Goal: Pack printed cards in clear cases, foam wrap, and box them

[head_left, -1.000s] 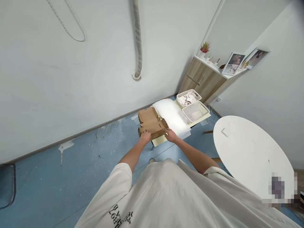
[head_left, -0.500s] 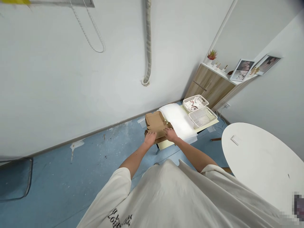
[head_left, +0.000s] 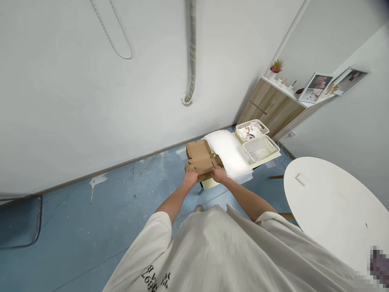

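Observation:
A brown cardboard box [head_left: 199, 151], partly folded with its panels and flaps spread, lies at the near left end of a low table. My left hand [head_left: 191, 177] is closed on its near left corner, fingers curled over the edge. At the near right corner my right hand [head_left: 219, 174] grips the cardboard too, its fingertips partly hidden by the flap. Two dark slots show in the panel between my hands. Beside the box, to its right, a white sheet of packing material [head_left: 229, 152] covers the middle of the table.
Two white plastic baskets stand at the table's far right; the rear basket [head_left: 237, 134] contains small printed pieces, beside the front basket [head_left: 275, 153]. A round white table [head_left: 331, 194] is to my right. A wooden cabinet [head_left: 273, 109] stands behind; a dark-framed chair [head_left: 39, 221] is far left.
My hands have shifted slightly toward the box's near corners. The near panel now stands more plainly in sight, with its slots showing. The view has moved slightly.

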{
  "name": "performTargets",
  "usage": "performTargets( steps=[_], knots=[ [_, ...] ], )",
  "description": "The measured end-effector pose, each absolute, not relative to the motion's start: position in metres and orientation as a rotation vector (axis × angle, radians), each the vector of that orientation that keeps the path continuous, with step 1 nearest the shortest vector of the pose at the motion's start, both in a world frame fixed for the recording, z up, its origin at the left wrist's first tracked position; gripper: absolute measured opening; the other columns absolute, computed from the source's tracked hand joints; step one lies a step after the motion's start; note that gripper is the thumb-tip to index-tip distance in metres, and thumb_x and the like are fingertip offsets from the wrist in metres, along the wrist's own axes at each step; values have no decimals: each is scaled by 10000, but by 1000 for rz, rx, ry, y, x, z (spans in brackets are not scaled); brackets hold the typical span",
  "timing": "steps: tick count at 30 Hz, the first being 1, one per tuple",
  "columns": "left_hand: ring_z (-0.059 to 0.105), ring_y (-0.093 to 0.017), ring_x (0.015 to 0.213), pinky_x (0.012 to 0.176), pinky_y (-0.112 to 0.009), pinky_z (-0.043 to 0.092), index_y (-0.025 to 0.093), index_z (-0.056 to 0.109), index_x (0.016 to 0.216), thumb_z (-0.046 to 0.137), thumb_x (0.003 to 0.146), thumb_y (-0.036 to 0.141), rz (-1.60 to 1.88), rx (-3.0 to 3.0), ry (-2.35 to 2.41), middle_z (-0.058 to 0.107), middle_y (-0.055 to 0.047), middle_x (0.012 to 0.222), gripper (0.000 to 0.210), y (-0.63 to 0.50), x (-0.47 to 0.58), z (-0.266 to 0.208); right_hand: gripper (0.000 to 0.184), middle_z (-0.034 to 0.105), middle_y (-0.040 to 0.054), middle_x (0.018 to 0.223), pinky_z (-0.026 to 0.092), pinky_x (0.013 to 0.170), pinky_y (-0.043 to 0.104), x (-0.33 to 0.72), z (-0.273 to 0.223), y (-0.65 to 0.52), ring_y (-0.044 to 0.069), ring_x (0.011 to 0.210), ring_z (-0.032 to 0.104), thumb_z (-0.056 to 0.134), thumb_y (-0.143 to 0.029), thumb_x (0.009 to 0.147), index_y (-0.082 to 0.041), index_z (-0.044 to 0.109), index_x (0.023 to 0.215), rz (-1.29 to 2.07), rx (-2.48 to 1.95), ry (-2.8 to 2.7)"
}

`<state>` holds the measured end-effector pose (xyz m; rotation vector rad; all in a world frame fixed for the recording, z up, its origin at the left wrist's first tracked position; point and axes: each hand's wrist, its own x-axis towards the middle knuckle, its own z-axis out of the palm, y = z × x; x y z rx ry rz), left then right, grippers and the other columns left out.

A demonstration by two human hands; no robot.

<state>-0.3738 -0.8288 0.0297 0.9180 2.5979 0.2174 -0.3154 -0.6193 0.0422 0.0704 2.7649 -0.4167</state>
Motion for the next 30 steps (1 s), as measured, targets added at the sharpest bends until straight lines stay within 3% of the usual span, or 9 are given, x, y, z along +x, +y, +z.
performTargets(
  steps=[3,8,15,22,30],
  knots=[
    [568,-311,1155,1030,-482,378,152,710,1022,486,880,53,162,948,2608,655,-160,1107,283,-827,-376,36,513,487,109,1473,356,1080,480,-315,39,-619,320,1328,443,502,-222,922,-254,494,1433,-425,89,2761],
    [555,-274,1150,1017,-428,404,184,614,1194,430,901,49,186,1059,2739,588,-145,1217,371,-830,-371,49,482,545,119,1408,353,1065,479,-317,38,-619,315,1319,442,493,-231,934,-261,507,1415,-455,145,2780],
    [561,-265,1113,1042,-419,364,212,602,1208,440,906,63,217,1163,2745,591,-128,1177,374,-833,-372,73,396,611,153,1289,341,1052,497,-323,43,-621,329,1259,476,483,-220,935,-244,587,1317,-485,228,2860],
    [561,-256,1112,999,-404,394,207,609,1207,338,956,91,259,1160,2860,608,-119,1188,388,-841,-380,93,396,591,92,1346,426,992,416,-336,57,-618,292,1220,505,414,-199,967,-280,632,1288,-523,149,2990],
    [525,-271,1233,1085,-431,353,238,558,1365,334,1016,247,461,1186,2871,591,-120,1329,415,-833,-388,112,484,564,94,1401,355,1141,407,-355,92,-587,265,1343,417,390,-138,951,-198,554,1403,-566,-136,3161]
  ],
)
